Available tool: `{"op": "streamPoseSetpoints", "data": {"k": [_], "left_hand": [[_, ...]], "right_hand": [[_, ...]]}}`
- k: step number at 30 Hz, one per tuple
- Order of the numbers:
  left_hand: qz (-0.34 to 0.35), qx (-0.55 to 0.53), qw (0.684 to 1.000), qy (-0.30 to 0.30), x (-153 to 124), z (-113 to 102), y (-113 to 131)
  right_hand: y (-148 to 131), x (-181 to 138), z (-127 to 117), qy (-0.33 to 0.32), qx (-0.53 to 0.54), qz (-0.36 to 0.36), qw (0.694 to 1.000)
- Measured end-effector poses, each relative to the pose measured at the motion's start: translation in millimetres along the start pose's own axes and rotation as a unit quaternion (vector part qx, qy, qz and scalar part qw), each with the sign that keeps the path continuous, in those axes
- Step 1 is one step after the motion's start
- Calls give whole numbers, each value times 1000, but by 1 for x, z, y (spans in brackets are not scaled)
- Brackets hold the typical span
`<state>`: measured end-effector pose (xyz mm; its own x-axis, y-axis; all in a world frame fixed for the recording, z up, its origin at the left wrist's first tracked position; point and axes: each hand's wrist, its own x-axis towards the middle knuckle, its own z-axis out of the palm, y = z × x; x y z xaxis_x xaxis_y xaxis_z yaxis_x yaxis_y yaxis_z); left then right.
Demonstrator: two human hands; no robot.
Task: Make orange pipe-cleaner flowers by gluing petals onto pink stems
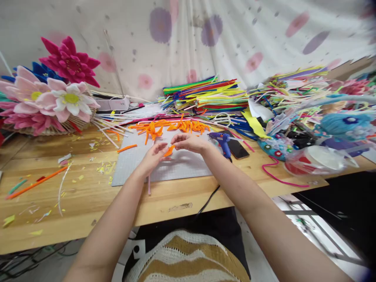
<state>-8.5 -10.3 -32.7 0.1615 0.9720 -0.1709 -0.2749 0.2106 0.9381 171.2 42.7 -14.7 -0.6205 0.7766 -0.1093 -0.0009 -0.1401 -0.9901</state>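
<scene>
My left hand (155,155) and my right hand (188,142) meet over a grey cutting mat (188,166). Between their fingertips is a small folded orange pipe-cleaner piece (169,151), shaped like a petal; both hands pinch it. A thin pale stick (149,187) shows below my left hand and runs over the mat's front edge. Just beyond my left hand sits an orange pipe-cleaner flower shape (152,131). A cluster of folded orange pieces (189,126) lies behind my right hand.
A blue glue gun (223,143) and a dark phone (238,149) lie right of the mat, near white-handled scissors (222,118). Bundled coloured pipe cleaners (205,94) are stacked behind. Finished fuzzy flowers (70,64) stand left; a plastic-wrapped tub (320,160) stands right.
</scene>
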Motion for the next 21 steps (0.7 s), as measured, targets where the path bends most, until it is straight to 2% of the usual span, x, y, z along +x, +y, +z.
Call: {"op": "streamPoseSetpoints", "data": {"k": [3,7,9,14,16,18,21], "left_hand": [[-47,14,999,-22,2,-1,-9],[-25,-10,999,23,9,-6,-14],[-20,-28,999,40,10,-7,-13],[-29,-37,998,47,11,-5,-12],[-31,-38,998,40,13,-3,-14],[-28,-40,998,31,15,-2,-17],[-21,-31,999,20,18,-1,-21]], "right_hand": [[16,2,7,22,31,-7,999],[23,-13,-2,117,13,-4,993],[22,-34,-15,134,-15,13,991],[7,-109,-62,98,-115,80,985],[3,-133,-82,168,-165,114,965],[2,-145,-96,235,-235,143,932],[8,-139,-103,334,-322,121,877]]}}
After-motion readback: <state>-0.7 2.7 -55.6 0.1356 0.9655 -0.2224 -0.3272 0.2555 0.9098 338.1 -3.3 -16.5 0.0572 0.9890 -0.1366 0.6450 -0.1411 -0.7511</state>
